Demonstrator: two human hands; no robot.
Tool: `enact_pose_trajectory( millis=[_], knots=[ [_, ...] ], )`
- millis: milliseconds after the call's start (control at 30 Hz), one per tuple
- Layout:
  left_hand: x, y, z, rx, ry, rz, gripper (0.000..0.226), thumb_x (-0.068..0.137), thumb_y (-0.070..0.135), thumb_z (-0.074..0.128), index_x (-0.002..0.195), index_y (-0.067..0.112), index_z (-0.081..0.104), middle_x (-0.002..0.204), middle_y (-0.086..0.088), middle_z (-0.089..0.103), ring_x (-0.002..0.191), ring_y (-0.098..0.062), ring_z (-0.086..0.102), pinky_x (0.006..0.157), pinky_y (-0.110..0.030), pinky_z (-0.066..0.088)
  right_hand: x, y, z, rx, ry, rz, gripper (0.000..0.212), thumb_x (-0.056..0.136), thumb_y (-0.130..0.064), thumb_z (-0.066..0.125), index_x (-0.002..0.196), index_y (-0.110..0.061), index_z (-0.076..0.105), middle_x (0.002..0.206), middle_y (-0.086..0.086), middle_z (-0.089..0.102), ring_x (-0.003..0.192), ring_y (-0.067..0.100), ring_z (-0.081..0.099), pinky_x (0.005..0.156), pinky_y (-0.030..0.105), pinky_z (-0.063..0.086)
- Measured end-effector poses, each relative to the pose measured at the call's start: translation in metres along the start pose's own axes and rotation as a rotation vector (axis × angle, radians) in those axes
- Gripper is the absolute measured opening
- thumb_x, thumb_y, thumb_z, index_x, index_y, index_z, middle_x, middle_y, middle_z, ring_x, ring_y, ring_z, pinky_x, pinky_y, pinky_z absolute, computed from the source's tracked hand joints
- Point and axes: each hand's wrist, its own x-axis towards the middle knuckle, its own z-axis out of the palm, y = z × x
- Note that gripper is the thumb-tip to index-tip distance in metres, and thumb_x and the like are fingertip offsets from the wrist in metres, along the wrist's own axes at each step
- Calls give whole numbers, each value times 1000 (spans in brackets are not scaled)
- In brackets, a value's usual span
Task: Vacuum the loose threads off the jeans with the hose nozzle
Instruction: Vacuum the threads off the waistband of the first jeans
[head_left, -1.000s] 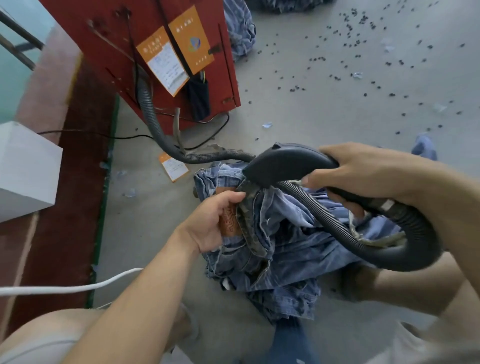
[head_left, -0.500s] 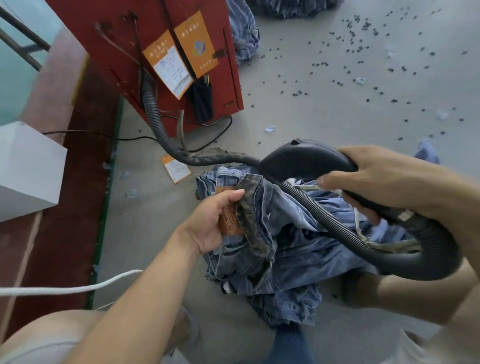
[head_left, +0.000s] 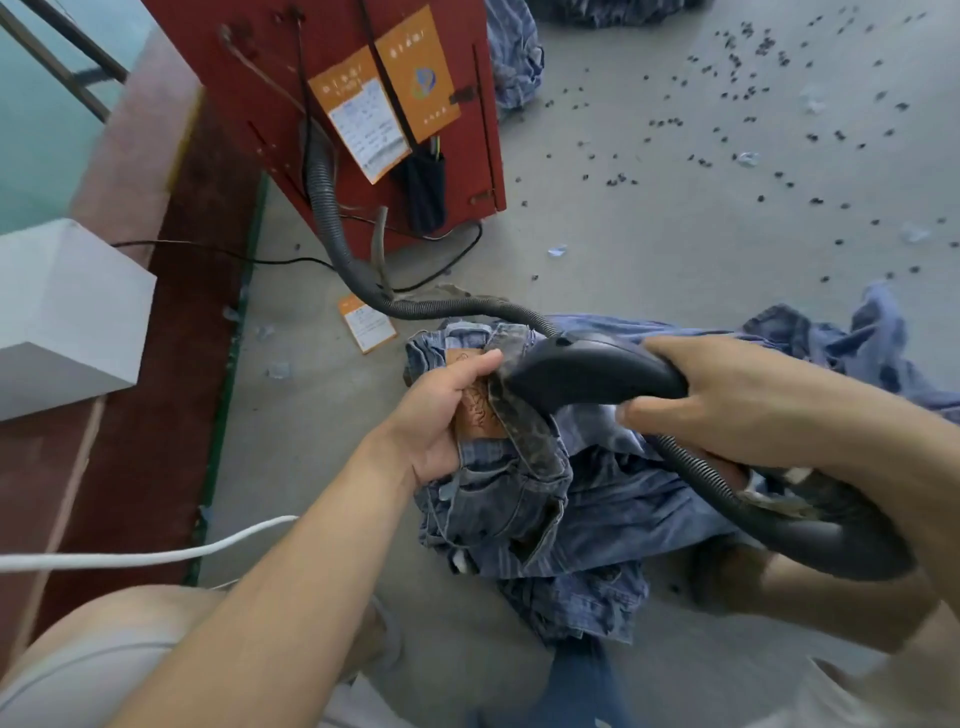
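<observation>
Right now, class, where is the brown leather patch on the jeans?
In the head view it sits just left of centre, on the jeans waistband, pinched under the left hand thumb, beside the black nozzle.

Two hands work here: the left hand (head_left: 441, 415) at 7 o'clock and the right hand (head_left: 727, 400) at 4 o'clock. One black nozzle (head_left: 587, 371) sits at centre, on one ribbed hose (head_left: 447, 309). One pair of jeans (head_left: 545, 499) lies bunched at 6 o'clock. Three orange tags show: two (head_left: 358, 122) (head_left: 423, 78) on the one red cabinet (head_left: 249, 67) at 12 o'clock, one (head_left: 366, 323) on the floor. One white box (head_left: 62, 312) stands at 9 o'clock.
</observation>
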Motion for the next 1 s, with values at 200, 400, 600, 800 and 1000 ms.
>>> enact_pose_trajectory(
  millis=[200,400,600,800,1000],
  knots=[
    [6,-1,0,19,70,-68,60,104,49,47,142,3,58,141,-23,60,128,-40,61,106,-57,51,33,13,-11,363,290,70,21,97,-29,63,97,-9,57,51,8,60,33,26,54,32,30,42],
    [8,15,-21,-15,16,-234,107,86,90,9,132,15,70,137,-22,64,124,-41,63,100,-61,52,6,31,-18,508,335,55,24,98,-33,66,97,-11,56,53,12,59,38,31,54,40,36,46],
    [12,9,-24,-27,124,-15,61,86,45,77,125,-2,71,112,-18,71,90,-24,72,88,-36,62,2,32,-10,457,324,42,24,98,-36,67,92,-15,57,54,11,62,38,30,57,33,28,43],
    [20,-3,-22,128,136,50,35,110,36,45,133,20,66,130,-15,70,115,-31,71,92,-55,59,3,32,-14,489,305,14,17,96,-38,68,91,-24,60,57,13,63,40,31,56,36,32,46],
    [15,-15,-21,443,124,-181,51,85,42,80,124,10,68,117,-8,77,114,-31,70,98,-46,57,-3,30,-11,404,268,17,16,97,-38,66,93,-24,59,57,18,64,39,32,58,35,27,43]
  ],
)
